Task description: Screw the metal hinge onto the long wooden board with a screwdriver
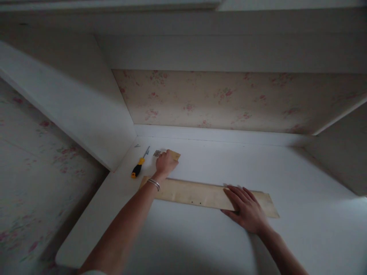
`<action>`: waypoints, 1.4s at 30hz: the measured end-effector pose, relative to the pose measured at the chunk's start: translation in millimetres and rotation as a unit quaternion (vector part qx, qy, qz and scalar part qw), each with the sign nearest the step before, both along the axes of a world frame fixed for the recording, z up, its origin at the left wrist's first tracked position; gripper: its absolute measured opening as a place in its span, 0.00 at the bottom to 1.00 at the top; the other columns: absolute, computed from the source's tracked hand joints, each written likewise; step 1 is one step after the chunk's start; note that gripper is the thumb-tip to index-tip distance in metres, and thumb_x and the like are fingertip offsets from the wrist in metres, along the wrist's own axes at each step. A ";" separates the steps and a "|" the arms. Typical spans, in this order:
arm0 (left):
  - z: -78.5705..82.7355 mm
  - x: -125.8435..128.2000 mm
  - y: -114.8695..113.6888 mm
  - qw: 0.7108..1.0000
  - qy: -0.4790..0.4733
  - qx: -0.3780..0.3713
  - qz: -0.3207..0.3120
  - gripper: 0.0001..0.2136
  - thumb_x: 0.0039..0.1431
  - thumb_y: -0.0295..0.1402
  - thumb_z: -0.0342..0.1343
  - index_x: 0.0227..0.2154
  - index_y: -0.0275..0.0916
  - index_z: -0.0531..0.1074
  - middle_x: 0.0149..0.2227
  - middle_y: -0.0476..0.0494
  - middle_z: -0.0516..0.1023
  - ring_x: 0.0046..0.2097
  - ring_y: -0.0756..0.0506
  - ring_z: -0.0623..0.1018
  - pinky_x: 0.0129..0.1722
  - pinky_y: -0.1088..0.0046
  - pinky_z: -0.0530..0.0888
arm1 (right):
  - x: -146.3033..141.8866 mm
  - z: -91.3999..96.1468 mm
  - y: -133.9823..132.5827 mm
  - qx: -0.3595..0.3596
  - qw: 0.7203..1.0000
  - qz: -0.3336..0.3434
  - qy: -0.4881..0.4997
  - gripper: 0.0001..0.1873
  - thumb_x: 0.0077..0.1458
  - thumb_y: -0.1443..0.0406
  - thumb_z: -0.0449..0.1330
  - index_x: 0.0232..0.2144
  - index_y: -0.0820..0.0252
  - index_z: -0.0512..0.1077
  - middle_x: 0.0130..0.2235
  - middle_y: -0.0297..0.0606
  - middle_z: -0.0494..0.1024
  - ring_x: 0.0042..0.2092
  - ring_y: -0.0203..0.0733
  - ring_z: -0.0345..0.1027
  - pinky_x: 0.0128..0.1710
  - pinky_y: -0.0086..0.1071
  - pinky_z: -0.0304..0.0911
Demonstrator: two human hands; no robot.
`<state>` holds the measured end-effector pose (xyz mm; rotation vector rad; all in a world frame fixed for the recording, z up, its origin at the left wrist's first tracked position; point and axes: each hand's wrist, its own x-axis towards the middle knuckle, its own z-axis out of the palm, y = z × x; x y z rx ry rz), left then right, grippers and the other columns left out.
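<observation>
My left hand reaches to the back left of the white surface, its fingers curled on a small yellowish wooden piece. Part of that piece is hidden behind the hand. A long, thin wooden board with two small dark holes lies flat under my left wrist. At the board's right part is my right hand, fingers across its top and thumb along the near edge, gripping it. Left of my left hand are a small dark-patterned square and a yellow-and-black screwdriver.
A tiny metal-looking item lies in the back left corner of the white desktop. White side panel and overhead panel frame the recess. Floral wallpaper covers the back wall.
</observation>
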<state>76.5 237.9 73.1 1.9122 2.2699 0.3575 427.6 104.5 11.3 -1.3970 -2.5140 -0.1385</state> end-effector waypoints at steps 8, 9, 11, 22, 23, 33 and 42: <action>20.5 25.2 -108.8 0.978 -0.107 0.147 -0.102 0.27 0.49 0.38 0.58 0.52 0.39 0.62 0.47 0.38 0.74 0.48 0.37 0.73 0.47 0.60 0.70 | -9.7 7.1 26.4 -0.016 1.000 0.010 0.007 0.35 0.53 0.46 0.54 0.59 0.53 0.60 0.58 0.45 0.66 0.58 0.52 0.59 0.58 0.53 0.50; 15.6 29.3 -127.4 0.973 -0.119 0.165 -0.106 0.26 0.49 0.38 0.58 0.52 0.40 0.61 0.48 0.38 0.73 0.49 0.37 0.73 0.48 0.58 0.70 | -11.9 8.0 29.6 -0.018 1.000 0.009 0.008 0.35 0.53 0.46 0.54 0.59 0.54 0.60 0.58 0.45 0.66 0.58 0.52 0.59 0.58 0.53 0.49; 0.8 35.8 -160.5 0.971 -0.133 0.173 -0.099 0.26 0.49 0.37 0.58 0.53 0.41 0.61 0.48 0.38 0.73 0.49 0.37 0.73 0.49 0.57 0.71 | -16.8 10.5 32.7 -0.017 1.000 0.008 0.005 0.35 0.53 0.46 0.54 0.59 0.54 0.59 0.59 0.46 0.65 0.59 0.53 0.58 0.58 0.54 0.49; -46.3 56.3 -211.1 0.980 -0.078 0.146 -0.109 0.25 0.51 0.36 0.57 0.53 0.39 0.62 0.44 0.36 0.74 0.45 0.37 0.73 0.43 0.59 0.74 | -88.8 23.4 -43.3 -0.022 0.995 0.022 0.099 0.17 0.58 0.62 0.53 0.50 0.53 0.68 0.50 0.40 0.74 0.50 0.47 0.66 0.49 0.42 0.62; -46.9 58.7 -212.2 0.980 -0.066 0.147 -0.113 0.25 0.51 0.36 0.57 0.53 0.38 0.62 0.44 0.36 0.74 0.45 0.37 0.73 0.43 0.60 0.74 | -95.6 23.5 -49.8 -0.041 0.993 0.033 0.103 0.18 0.59 0.62 0.53 0.51 0.53 0.68 0.50 0.40 0.74 0.49 0.46 0.67 0.48 0.41 0.63; -43.1 61.2 -215.5 0.981 0.012 0.145 -0.131 0.14 0.61 0.37 0.49 0.44 0.34 0.71 0.39 0.38 0.76 0.42 0.43 0.76 0.40 0.67 0.75 | -100.3 21.8 -60.0 -0.118 0.987 0.068 0.082 0.25 0.60 0.56 0.52 0.58 0.54 0.62 0.57 0.37 0.68 0.55 0.45 0.62 0.55 0.42 0.56; -40.4 48.3 -212.9 0.975 -0.072 0.146 -0.153 0.13 0.64 0.33 0.45 0.40 0.36 0.73 0.36 0.39 0.79 0.37 0.44 0.79 0.37 0.70 0.77 | -100.5 25.7 -55.3 -0.142 0.983 0.079 0.089 0.24 0.60 0.57 0.52 0.57 0.55 0.64 0.58 0.38 0.67 0.56 0.45 0.62 0.56 0.43 0.56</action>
